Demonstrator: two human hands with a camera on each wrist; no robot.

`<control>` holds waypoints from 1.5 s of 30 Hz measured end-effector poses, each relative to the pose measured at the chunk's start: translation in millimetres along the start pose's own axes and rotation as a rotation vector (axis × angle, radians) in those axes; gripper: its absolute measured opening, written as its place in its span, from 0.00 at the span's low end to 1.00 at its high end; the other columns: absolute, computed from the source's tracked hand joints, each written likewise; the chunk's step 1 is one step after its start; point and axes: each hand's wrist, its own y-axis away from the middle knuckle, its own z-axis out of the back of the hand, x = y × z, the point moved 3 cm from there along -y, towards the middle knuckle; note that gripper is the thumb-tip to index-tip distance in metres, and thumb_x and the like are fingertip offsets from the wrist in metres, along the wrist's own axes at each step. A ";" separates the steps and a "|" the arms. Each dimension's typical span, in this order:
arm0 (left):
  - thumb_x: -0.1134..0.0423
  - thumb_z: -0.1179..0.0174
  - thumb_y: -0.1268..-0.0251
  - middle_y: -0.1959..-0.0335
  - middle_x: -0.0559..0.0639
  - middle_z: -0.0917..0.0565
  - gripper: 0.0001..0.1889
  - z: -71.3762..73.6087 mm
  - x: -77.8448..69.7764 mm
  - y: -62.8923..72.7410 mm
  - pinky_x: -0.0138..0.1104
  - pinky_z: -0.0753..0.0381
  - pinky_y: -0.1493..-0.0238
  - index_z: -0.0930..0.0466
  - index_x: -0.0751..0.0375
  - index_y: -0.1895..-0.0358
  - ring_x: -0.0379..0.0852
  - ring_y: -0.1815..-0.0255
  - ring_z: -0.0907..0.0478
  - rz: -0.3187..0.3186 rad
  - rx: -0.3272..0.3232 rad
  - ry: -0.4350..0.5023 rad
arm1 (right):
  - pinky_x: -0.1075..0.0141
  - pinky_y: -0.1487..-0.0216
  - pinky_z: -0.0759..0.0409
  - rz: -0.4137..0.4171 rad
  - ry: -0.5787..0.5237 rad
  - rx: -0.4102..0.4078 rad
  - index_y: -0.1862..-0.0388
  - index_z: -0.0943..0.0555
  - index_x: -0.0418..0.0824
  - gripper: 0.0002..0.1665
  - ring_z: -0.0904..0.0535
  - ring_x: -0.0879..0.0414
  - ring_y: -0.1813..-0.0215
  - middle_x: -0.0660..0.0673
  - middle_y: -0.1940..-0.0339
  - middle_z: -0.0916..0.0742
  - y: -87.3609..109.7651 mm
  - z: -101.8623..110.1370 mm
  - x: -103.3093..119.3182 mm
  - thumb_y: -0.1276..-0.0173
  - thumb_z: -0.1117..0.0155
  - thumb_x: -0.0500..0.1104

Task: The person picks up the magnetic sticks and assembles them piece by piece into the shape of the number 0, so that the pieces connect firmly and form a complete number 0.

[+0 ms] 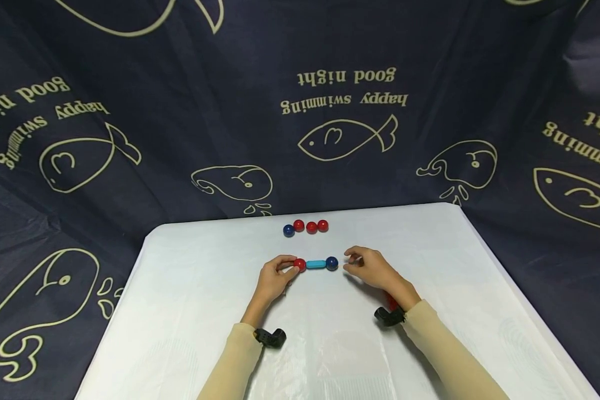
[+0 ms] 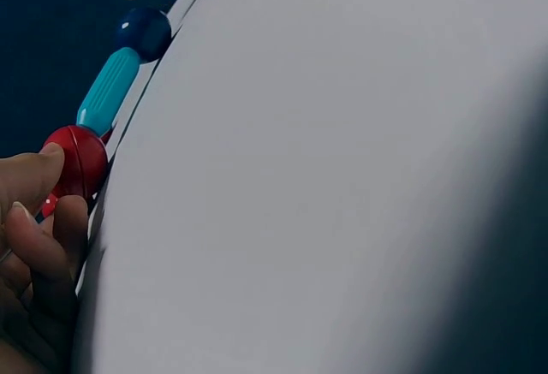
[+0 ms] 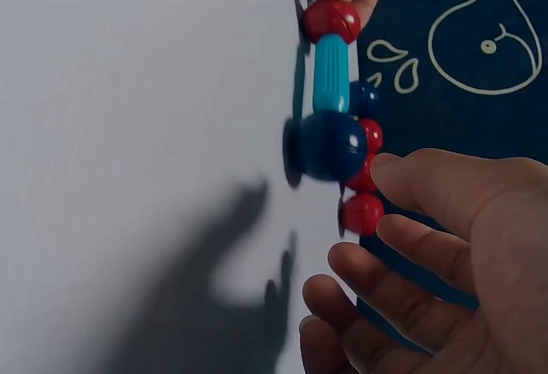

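Rod [image 1: 315, 264]: it runs crosswise over the table [image 1: 190, 311], between our two hands, with a ball meeting each end.
Red ball [image 1: 300, 265]: it sits at the rod's left end, roughly in line with it.
Blue ball [image 1: 332, 263]: it sits at the rod's right end, and the three pieces look nearly straight from above.
Left hand [image 1: 275, 278]: our thumb and fingers pinch the red ball, leaving the rod itself free. We judge a light, steady pinch best here, since a twist could swing the rod's other end.
Right hand [image 1: 372, 269]: our fingers are parted and loosely curved, holding nothing, just beyond the rod's right end and apart from the blue ball.
Steadying: to support that end well, we should bring thumb and fingers to either side of the blue ball, in line with the rod.
Joints: we cannot tell what holds them, so pulling along the rod seems risky.
Far balls [image 1: 312, 227]: one blue and three red stand on the far side of the rod, apart from our fingers.
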 end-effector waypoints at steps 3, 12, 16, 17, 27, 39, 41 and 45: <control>0.62 0.32 0.30 0.49 0.56 0.11 0.14 0.0 0.0 -0.1 0.29 0.30 0.89 0.16 0.55 0.44 0.39 0.86 0.28 0.002 -0.006 -0.008 | 0.58 0.57 0.16 -0.005 0.029 0.016 0.41 0.19 0.33 0.21 0.15 0.46 0.53 0.39 0.53 0.12 5.6 8.7 -5.5 0.29 0.31 0.42; 0.60 0.33 0.29 0.50 0.56 0.11 0.14 -0.7 -0.8 -0.3 0.29 0.30 0.89 0.16 0.56 0.43 0.38 0.90 0.31 -0.019 -0.003 -0.026 | 0.52 0.49 0.15 -0.044 0.137 0.035 0.41 0.18 0.34 0.20 0.16 0.45 0.50 0.38 0.49 0.12 24.7 32.2 -31.7 0.29 0.31 0.41; 0.60 0.34 0.28 0.50 0.56 0.11 0.14 -0.5 -0.4 -0.3 0.30 0.28 0.90 0.16 0.56 0.43 0.38 0.89 0.30 -0.017 -0.002 -0.027 | 0.53 0.50 0.16 -0.051 0.154 0.028 0.43 0.17 0.35 0.19 0.17 0.47 0.52 0.38 0.51 0.12 31.9 41.3 -39.7 0.30 0.30 0.41; 0.60 0.34 0.28 0.50 0.56 0.11 0.14 -0.7 -0.3 -0.4 0.30 0.27 0.90 0.16 0.56 0.43 0.38 0.89 0.29 -0.016 0.000 -0.028 | 0.54 0.51 0.16 -0.060 0.159 0.025 0.44 0.17 0.35 0.18 0.17 0.48 0.52 0.39 0.51 0.12 33.7 43.2 -41.8 0.30 0.30 0.41; 0.61 0.34 0.28 0.49 0.59 0.11 0.15 -0.2 -1.0 -0.2 0.31 0.26 0.89 0.17 0.60 0.42 0.37 0.89 0.28 -0.035 0.013 -0.012 | 0.53 0.51 0.17 -0.066 0.208 0.001 0.52 0.14 0.35 0.12 0.19 0.51 0.58 0.41 0.57 0.12 43.3 52.4 -59.5 0.32 0.29 0.38; 0.62 0.34 0.29 0.50 0.59 0.11 0.15 -0.3 -1.0 0.7 0.30 0.26 0.89 0.16 0.59 0.42 0.37 0.90 0.29 -0.017 0.011 0.007 | 0.62 0.59 0.19 -0.045 0.182 -0.024 0.54 0.14 0.36 0.09 0.21 0.55 0.63 0.45 0.63 0.13 32.4 43.6 -61.6 0.31 0.31 0.38; 0.62 0.34 0.28 0.50 0.59 0.11 0.15 -0.4 -1.2 0.8 0.30 0.26 0.89 0.16 0.59 0.42 0.36 0.90 0.29 -0.020 0.012 0.009 | 0.62 0.59 0.19 -0.051 0.177 -0.014 0.53 0.14 0.36 0.10 0.20 0.55 0.62 0.44 0.61 0.13 31.1 42.2 -59.8 0.31 0.31 0.38; 0.62 0.35 0.28 0.49 0.59 0.11 0.15 -0.8 -2.2 1.1 0.30 0.25 0.89 0.17 0.59 0.41 0.36 0.89 0.28 -0.022 0.015 -0.005 | 0.63 0.59 0.18 -0.073 0.175 0.009 0.53 0.14 0.36 0.10 0.20 0.54 0.61 0.42 0.58 0.12 29.7 39.6 -56.2 0.30 0.30 0.40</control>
